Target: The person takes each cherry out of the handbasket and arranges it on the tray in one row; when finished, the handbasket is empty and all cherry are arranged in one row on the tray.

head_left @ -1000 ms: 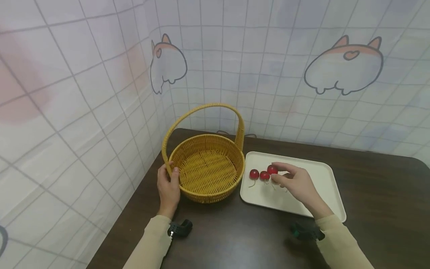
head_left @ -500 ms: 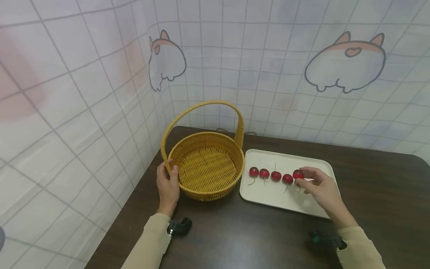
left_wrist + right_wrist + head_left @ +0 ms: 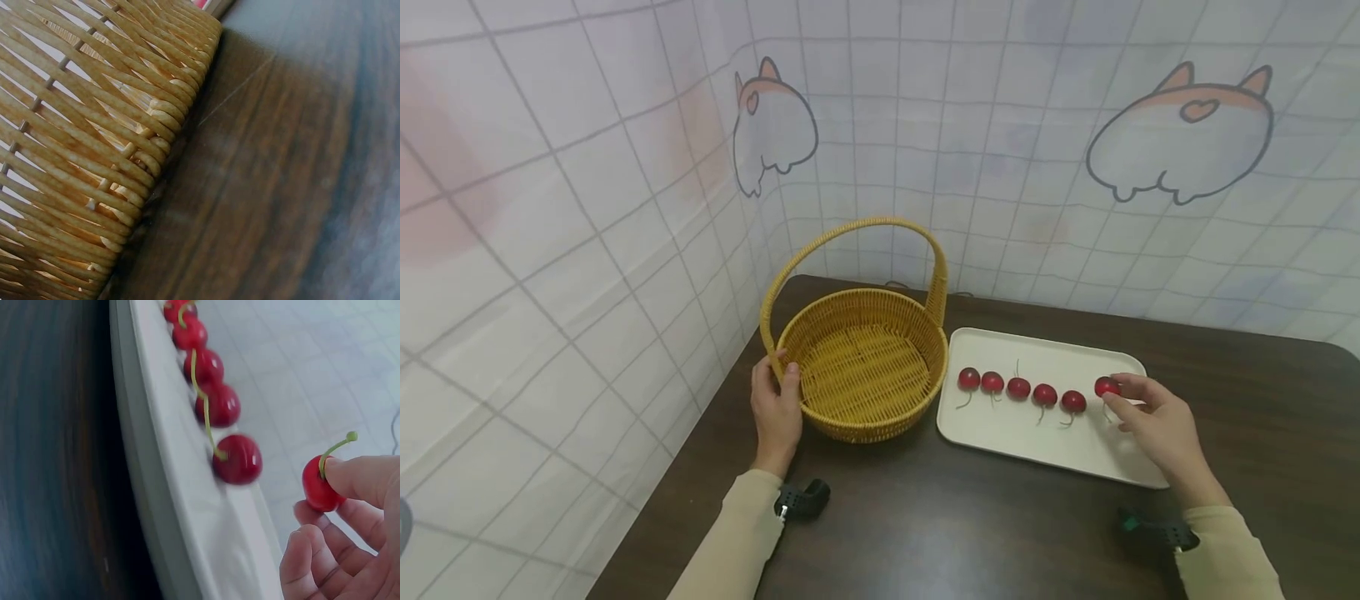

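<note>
My left hand [image 3: 777, 417] grips the near left rim of a yellow woven basket [image 3: 865, 429] at the foot of its tall handle, thumb on the inner side. In the left wrist view the basket's woven wall [image 3: 94, 137] fills the left; the hand does not show there. Over the right part of a white tray [image 3: 1015, 450], my right hand [image 3: 1161, 425] pinches a red cherry [image 3: 319, 487] between thumb and fingers, its green stem pointing up in the right wrist view. Several more cherries [image 3: 1018, 389] lie in a row on the tray; the nearest to this hand is the rightmost cherry [image 3: 239, 459].
The basket and tray stand side by side on a dark wooden table [image 3: 917, 517]. Grid-patterned cloth [image 3: 985, 167] walls the back and left. Black straps with small devices sit on both wrists, including a left wrist device [image 3: 805, 498].
My right hand has moved right along the tray with the pinched cherry, uncovering the cherries of the row behind it. The left hand keeps its grip on the basket.
</note>
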Tool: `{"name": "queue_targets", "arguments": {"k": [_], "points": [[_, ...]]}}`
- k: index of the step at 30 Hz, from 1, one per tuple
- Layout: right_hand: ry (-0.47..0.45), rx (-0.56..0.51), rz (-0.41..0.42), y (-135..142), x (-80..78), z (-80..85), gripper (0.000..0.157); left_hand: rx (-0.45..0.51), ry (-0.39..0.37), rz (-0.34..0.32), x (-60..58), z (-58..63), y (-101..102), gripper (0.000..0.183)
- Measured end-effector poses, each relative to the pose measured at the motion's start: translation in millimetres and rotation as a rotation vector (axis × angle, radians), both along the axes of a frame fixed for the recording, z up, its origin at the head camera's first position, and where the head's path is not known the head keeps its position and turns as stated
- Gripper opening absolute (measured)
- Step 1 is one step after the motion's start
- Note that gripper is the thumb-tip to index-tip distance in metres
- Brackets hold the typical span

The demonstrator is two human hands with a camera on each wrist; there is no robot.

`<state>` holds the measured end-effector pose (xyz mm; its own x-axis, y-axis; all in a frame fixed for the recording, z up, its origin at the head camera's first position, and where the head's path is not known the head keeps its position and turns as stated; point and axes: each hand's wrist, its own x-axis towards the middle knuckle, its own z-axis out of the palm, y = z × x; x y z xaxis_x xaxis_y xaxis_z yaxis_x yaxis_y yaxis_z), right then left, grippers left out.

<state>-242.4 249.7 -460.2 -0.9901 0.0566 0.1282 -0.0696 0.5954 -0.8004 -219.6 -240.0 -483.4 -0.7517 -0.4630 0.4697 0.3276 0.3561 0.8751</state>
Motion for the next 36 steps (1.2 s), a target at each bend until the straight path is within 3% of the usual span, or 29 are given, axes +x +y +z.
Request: {"name": "queue_targets", "arguments": {"k": [4, 8, 15, 28, 36], "points": [[-0.063, 0.028, -0.016, 9, 0.1, -1.4, 0.060, -0.001, 0.000, 0.001, -0.5, 3.1, 1, 0.035], [-0.115, 0.101, 0.018, 11, 1.1, -1.0, 0.060, 0.002, -0.002, -0.001, 2.6, 7.9, 4, 0.033], [-0.098, 0.224, 0.085, 8, 0.7, -0.6, 0.055, 0.021, -0.037, 0.009, 22.2, 34.0, 16, 0.034], [-0.088, 0.269, 0.063, 1, -1.6, -5.0, 0.046, 0.040, -0.054, 0.010, 25.6, 36.4, 16, 0.037], [-0.026, 0.290, 0.039, 1, -0.2, -9.4, 0.041, 0.034, -0.058, 0.007, 26.4, 38.1, 19, 0.036]]}}
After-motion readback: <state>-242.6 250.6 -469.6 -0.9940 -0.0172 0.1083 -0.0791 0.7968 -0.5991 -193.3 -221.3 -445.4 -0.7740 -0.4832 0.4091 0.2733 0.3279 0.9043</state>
